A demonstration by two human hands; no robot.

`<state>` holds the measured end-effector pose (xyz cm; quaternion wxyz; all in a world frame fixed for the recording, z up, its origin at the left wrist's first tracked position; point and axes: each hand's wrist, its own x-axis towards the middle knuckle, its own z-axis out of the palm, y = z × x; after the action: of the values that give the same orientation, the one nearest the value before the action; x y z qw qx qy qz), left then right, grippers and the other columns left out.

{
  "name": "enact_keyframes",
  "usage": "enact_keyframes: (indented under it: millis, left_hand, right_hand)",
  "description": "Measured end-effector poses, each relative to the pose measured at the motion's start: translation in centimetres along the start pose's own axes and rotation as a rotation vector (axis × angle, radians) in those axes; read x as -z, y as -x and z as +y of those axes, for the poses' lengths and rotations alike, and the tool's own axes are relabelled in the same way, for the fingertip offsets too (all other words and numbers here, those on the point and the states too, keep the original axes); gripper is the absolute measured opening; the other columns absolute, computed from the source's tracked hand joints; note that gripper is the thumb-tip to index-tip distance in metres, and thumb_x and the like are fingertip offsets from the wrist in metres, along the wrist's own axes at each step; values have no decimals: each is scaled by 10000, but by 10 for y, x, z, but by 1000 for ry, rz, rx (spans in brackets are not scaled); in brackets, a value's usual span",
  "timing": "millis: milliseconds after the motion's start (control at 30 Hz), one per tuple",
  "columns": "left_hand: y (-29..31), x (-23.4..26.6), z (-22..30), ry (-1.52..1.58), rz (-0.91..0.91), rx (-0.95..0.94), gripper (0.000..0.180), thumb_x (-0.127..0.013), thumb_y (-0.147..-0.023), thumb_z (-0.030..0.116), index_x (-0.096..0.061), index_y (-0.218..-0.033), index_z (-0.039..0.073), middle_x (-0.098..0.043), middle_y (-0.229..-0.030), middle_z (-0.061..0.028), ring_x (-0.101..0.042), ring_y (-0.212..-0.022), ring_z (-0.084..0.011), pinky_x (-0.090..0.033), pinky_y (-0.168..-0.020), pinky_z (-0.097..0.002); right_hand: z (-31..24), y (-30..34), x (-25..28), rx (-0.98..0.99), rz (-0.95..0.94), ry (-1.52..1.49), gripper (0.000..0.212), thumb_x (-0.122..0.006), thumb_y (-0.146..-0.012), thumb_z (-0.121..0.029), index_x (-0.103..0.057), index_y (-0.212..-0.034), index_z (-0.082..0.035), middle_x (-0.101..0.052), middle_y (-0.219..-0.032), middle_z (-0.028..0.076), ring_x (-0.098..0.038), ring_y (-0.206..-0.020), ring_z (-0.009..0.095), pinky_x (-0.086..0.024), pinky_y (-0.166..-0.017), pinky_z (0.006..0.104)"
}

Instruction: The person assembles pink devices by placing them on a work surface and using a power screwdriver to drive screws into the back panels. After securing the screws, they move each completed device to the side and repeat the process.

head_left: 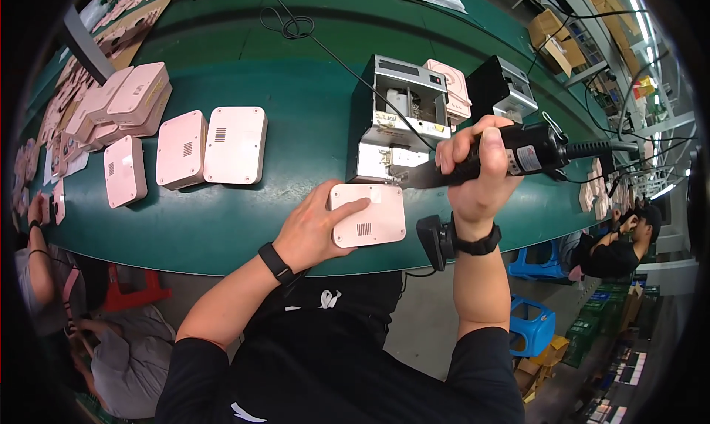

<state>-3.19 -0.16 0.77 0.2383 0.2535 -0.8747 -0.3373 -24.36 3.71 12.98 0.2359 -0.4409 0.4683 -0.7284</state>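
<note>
My left hand (pixel 310 228) grips the left side of a pale pink plastic case (pixel 384 223), which lies on the green table with a slotted vent and corner screw holes facing up. Its index finger stretches across the top face. In my right hand (pixel 482 174) is a black corded electric screwdriver (pixel 534 154), held nearly level. The screwdriver's tip points left, at the front of a silver and black screw feeder (pixel 410 91) just beyond the case. Whether the tip touches the feeder or a screw, I cannot tell. Both wrists wear black bands.
Left of my hands stand several pink cases (pixel 235 144), some stacked farther left. A second feeder (pixel 510 87) and more pink cases (pixel 447 83) are beyond the first. A black cable (pixel 333 54) crosses the table. Co-workers sit at both sides; a blue stool (pixel 531 326) stands right.
</note>
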Motion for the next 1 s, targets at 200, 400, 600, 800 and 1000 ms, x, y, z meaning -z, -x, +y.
enact_keyframes:
  millis: [200, 400, 600, 800, 1000]
  left_hand:
    - [-1, 2, -4, -7, -4, 2, 755, -892, -597, 189, -632, -1304, 242, -477, -1295, -182, -562, -1149, -376, -512, -965, -422]
    - [-2, 1, -4, 3, 13, -30, 758, -897, -595, 190, -633, -1304, 241, -482, -1289, -180, -569, -1135, -377, -519, -951, -425]
    - [-1, 0, -5, 9, 24, -28, 746, -897, -605, 194, -635, -1302, 241, -483, -1288, -182, -570, -1132, -380, -521, -944, -428]
    - [-2, 0, -3, 13, 30, -33, 743, -894, -611, 196, -632, -1305, 239, -484, -1285, -184, -565, -1139, -382, -522, -946, -427]
    - [0, 1, 0, -7, 15, -20, 740, -890, -611, 196, -630, -1302, 244, -480, -1290, -178, -559, -1148, -378, -519, -950, -425]
  right_hand:
    - [-20, 49, 8, -112, -149, -217, 309, -596, -934, -334, -453, -1024, -75, -513, -654, 61, -477, -496, 167, -435, -526, 343]
    - [-21, 75, -2, -151, -166, -139, 385, -658, -894, -380, -436, -1008, -87, -512, -652, 50, -489, -512, 167, -442, -536, 341]
    - [-16, 83, -2, -167, -186, -136, 421, -700, -868, -393, -427, -993, -98, -510, -652, 46, -498, -524, 168, -456, -553, 345]
    - [-17, 83, 0, -155, -283, -77, 412, -699, -871, -385, -427, -988, -99, -517, -666, 48, -504, -533, 169, -465, -569, 348]
    - [-16, 47, 4, -39, -217, -169, 358, -645, -906, -361, -442, -1011, -85, -521, -673, 54, -501, -534, 170, -458, -559, 350]
